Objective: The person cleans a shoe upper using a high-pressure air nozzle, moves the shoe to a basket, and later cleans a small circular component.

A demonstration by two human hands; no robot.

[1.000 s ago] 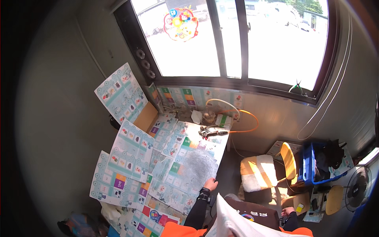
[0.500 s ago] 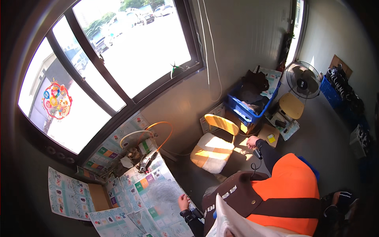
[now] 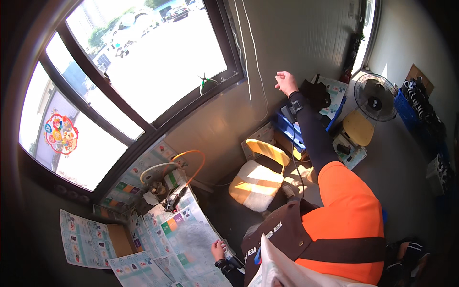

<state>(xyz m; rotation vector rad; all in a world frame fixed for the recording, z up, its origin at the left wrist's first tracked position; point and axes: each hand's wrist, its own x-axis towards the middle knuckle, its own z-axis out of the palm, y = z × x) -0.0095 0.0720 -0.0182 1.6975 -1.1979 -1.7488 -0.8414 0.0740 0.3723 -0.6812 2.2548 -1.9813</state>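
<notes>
My left hand (image 3: 219, 248) lies with its fingers spread on the colourful printed sheets (image 3: 184, 239) that cover the table, near the table's right edge. My right hand (image 3: 286, 82) is raised at the end of a black-sleeved arm, fingers curled with nothing seen in them. It is close to the grey wall, just right of a thin hanging cable (image 3: 257, 71). A band with a small device sits on that wrist. My orange and dark vest (image 3: 344, 229) fills the lower right.
A metal tool (image 3: 173, 197) with an orange hose (image 3: 193, 162) lies at the table's far end under the window (image 3: 143, 62). A yellow-and-white chair (image 3: 256, 179) stands beside the table. Blue crates (image 3: 299, 131), a floor fan (image 3: 375, 94) and a yellow stool (image 3: 357, 128) stand further right.
The view has swung right, away from the table. My right arm went from low by the chair up to the wall. My left hand stays on the sheets.
</notes>
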